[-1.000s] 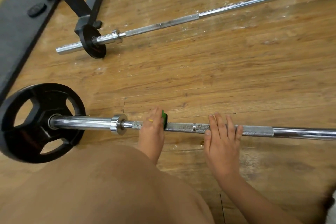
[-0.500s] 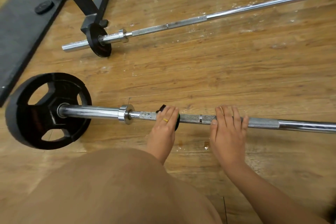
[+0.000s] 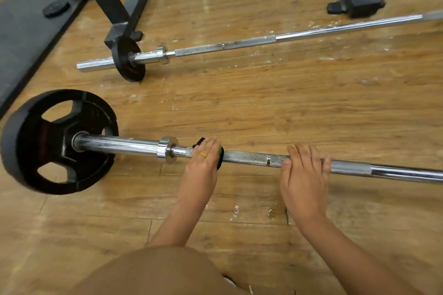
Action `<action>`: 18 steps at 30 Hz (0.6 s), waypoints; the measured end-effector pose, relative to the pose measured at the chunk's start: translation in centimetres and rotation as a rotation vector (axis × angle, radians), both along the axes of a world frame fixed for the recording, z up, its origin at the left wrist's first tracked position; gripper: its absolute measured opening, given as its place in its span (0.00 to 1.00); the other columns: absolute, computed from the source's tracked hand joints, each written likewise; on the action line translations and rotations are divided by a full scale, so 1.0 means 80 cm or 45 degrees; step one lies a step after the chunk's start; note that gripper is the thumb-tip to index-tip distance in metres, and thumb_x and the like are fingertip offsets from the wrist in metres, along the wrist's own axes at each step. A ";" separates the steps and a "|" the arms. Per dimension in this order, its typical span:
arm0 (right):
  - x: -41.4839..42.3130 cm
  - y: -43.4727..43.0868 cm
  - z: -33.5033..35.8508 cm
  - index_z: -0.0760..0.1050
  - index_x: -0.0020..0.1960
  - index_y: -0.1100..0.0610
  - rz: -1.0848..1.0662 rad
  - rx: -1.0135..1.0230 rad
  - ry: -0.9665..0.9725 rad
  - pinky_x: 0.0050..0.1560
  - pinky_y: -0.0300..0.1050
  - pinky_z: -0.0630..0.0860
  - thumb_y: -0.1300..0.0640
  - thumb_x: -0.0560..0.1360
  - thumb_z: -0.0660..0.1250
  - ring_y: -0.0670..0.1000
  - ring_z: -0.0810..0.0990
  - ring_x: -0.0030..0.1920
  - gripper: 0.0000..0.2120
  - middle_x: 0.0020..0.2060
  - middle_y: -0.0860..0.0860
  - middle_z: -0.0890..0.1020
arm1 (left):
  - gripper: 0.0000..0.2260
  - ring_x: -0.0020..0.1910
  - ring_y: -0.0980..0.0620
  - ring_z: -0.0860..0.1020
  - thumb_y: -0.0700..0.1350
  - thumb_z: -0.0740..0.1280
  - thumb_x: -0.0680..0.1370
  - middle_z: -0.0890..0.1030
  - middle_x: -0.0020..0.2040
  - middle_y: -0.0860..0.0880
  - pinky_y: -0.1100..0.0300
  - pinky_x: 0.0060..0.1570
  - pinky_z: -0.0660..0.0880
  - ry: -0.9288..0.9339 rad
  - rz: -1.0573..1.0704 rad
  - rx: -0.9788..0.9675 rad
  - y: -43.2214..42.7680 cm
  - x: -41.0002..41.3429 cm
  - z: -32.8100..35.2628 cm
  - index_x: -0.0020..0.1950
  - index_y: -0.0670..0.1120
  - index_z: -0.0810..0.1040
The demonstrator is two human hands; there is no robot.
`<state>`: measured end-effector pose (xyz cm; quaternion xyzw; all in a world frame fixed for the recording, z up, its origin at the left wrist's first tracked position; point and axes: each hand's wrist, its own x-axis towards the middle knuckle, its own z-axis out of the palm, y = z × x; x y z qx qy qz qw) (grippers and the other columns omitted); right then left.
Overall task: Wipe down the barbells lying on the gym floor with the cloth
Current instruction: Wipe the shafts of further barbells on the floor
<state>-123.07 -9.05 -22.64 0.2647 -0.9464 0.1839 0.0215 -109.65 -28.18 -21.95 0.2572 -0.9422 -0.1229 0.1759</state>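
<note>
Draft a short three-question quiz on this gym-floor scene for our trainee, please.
1. True or false: the right hand holds the cloth.
2. Where on the near barbell is the left hand? A) between the collar and the right hand B) beyond the right hand C) left of the collar
3. Fill in: the far barbell carries a weight plate that is ____ than the near one's.
Key: 1 false; 2 A; 3 smaller.

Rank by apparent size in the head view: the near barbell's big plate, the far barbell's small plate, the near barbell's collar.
1. Big plate, clearly the largest.
2. Small plate; it lies farther from the camera, which shrinks how it looks.
3. Collar, the smallest despite being close.
</note>
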 end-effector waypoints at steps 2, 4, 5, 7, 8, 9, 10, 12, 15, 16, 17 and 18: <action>-0.004 -0.005 0.001 0.73 0.71 0.57 -0.018 -0.001 -0.002 0.79 0.53 0.37 0.50 0.83 0.47 0.54 0.59 0.78 0.25 0.71 0.52 0.74 | 0.25 0.69 0.41 0.74 0.26 0.68 0.74 0.77 0.69 0.42 0.46 0.71 0.69 0.008 -0.010 0.015 -0.003 -0.005 0.000 0.70 0.39 0.75; -0.008 -0.010 0.001 0.74 0.71 0.57 -0.043 0.001 -0.009 0.79 0.54 0.38 0.50 0.83 0.47 0.54 0.59 0.78 0.25 0.71 0.51 0.74 | 0.24 0.68 0.41 0.75 0.26 0.69 0.74 0.78 0.68 0.42 0.45 0.69 0.71 0.023 -0.009 0.010 -0.006 -0.010 -0.001 0.70 0.39 0.75; -0.010 -0.013 0.001 0.75 0.70 0.57 -0.053 0.002 -0.014 0.79 0.55 0.38 0.50 0.83 0.47 0.53 0.59 0.78 0.25 0.71 0.51 0.74 | 0.24 0.68 0.41 0.75 0.26 0.69 0.74 0.78 0.68 0.42 0.45 0.68 0.71 0.030 -0.008 0.001 -0.007 -0.012 -0.003 0.70 0.39 0.75; -0.013 -0.018 0.000 0.75 0.69 0.56 -0.066 -0.004 -0.019 0.79 0.56 0.39 0.50 0.82 0.47 0.52 0.61 0.78 0.25 0.71 0.50 0.74 | 0.25 0.69 0.41 0.75 0.26 0.69 0.74 0.78 0.68 0.43 0.47 0.69 0.70 0.064 -0.004 -0.026 -0.010 -0.013 -0.009 0.70 0.40 0.75; -0.015 -0.019 -0.001 0.76 0.69 0.56 -0.071 -0.010 -0.020 0.79 0.56 0.39 0.50 0.82 0.47 0.52 0.61 0.77 0.25 0.71 0.50 0.74 | 0.25 0.69 0.42 0.74 0.26 0.69 0.74 0.78 0.68 0.44 0.48 0.70 0.69 0.088 -0.005 -0.035 -0.010 -0.012 -0.013 0.70 0.40 0.75; -0.016 -0.020 -0.001 0.76 0.69 0.56 -0.078 -0.020 -0.018 0.79 0.56 0.39 0.50 0.82 0.48 0.52 0.62 0.77 0.25 0.71 0.50 0.74 | 0.25 0.70 0.42 0.74 0.26 0.69 0.74 0.77 0.68 0.44 0.48 0.71 0.68 0.111 -0.008 -0.043 -0.010 -0.011 -0.016 0.70 0.40 0.75; -0.017 -0.021 -0.002 0.76 0.69 0.57 -0.088 -0.034 -0.013 0.79 0.56 0.39 0.50 0.82 0.48 0.52 0.63 0.76 0.25 0.71 0.50 0.74 | 0.25 0.70 0.43 0.73 0.26 0.68 0.75 0.77 0.68 0.44 0.49 0.73 0.66 0.132 -0.013 -0.050 -0.010 -0.011 -0.017 0.70 0.40 0.75; -0.018 -0.024 -0.004 0.76 0.69 0.57 -0.110 -0.072 0.007 0.79 0.56 0.40 0.51 0.82 0.49 0.52 0.66 0.75 0.24 0.70 0.51 0.75 | 0.24 0.70 0.42 0.73 0.25 0.68 0.75 0.78 0.67 0.43 0.49 0.73 0.65 0.161 -0.033 -0.049 -0.012 -0.011 -0.019 0.69 0.39 0.75; -0.017 -0.027 -0.010 0.77 0.68 0.59 -0.127 -0.141 0.059 0.79 0.55 0.42 0.52 0.82 0.51 0.54 0.70 0.72 0.23 0.68 0.52 0.77 | 0.24 0.69 0.42 0.74 0.25 0.68 0.74 0.78 0.67 0.43 0.46 0.71 0.67 0.151 -0.093 -0.043 -0.021 -0.012 -0.022 0.69 0.38 0.76; -0.017 -0.028 -0.011 0.78 0.67 0.59 -0.141 -0.167 0.082 0.79 0.55 0.42 0.53 0.82 0.52 0.54 0.71 0.71 0.23 0.67 0.53 0.78 | 0.24 0.69 0.42 0.74 0.25 0.68 0.74 0.78 0.67 0.42 0.46 0.71 0.67 0.148 -0.114 -0.044 -0.024 -0.010 -0.023 0.69 0.38 0.76; -0.017 -0.029 -0.012 0.79 0.66 0.60 -0.157 -0.197 0.100 0.79 0.56 0.43 0.53 0.81 0.53 0.55 0.72 0.70 0.22 0.66 0.53 0.79 | 0.24 0.69 0.43 0.74 0.25 0.68 0.74 0.77 0.67 0.43 0.45 0.71 0.68 0.146 -0.136 -0.041 -0.025 -0.009 -0.023 0.69 0.38 0.76; -0.016 -0.032 -0.013 0.79 0.65 0.60 -0.175 -0.222 0.108 0.79 0.56 0.44 0.54 0.80 0.54 0.55 0.73 0.69 0.21 0.65 0.53 0.80 | 0.24 0.69 0.42 0.74 0.26 0.68 0.74 0.77 0.67 0.43 0.45 0.70 0.68 0.142 -0.161 -0.033 -0.027 -0.007 -0.023 0.69 0.38 0.75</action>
